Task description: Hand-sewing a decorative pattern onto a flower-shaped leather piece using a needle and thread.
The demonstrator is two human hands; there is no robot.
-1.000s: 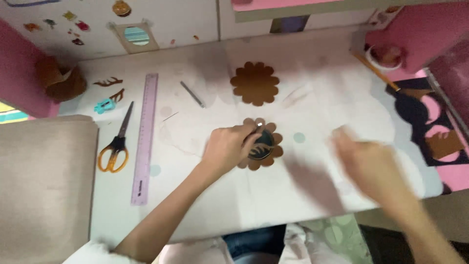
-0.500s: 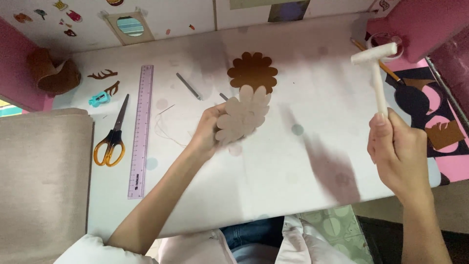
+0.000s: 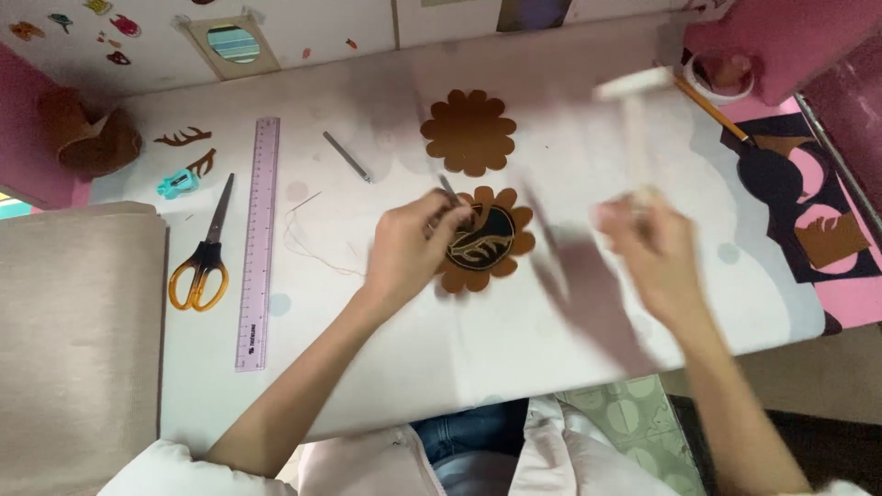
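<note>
- White table (image 3: pixel 570 349): we see it carrying all the craft bits, with a pink ruler (image 3: pixel 258 241) and orange-handled scissors (image 3: pixel 204 255) well to the left.
- Lower brown flower piece (image 3: pixel 487 241): lies flat at table centre, dark round patch with a pale branch shape on it. We judge it light, thin and bendy like leather or felt; best pinned flat near its edge, not pinched up.
- Second brown flower piece (image 3: pixel 469 131): just above it, apart, untouched.
- Mallet (image 3: pixel 634 119): pale, blurred, raised over the table's right side, apparently held by our right hand (image 3: pixel 648 248), which is closed round the handle.
- Left hand (image 3: pixel 413 248): fingers pinched on a thin metal punch (image 3: pixel 452 195), tip at the lower flower's left edge; the hand touches that piece.
</note>
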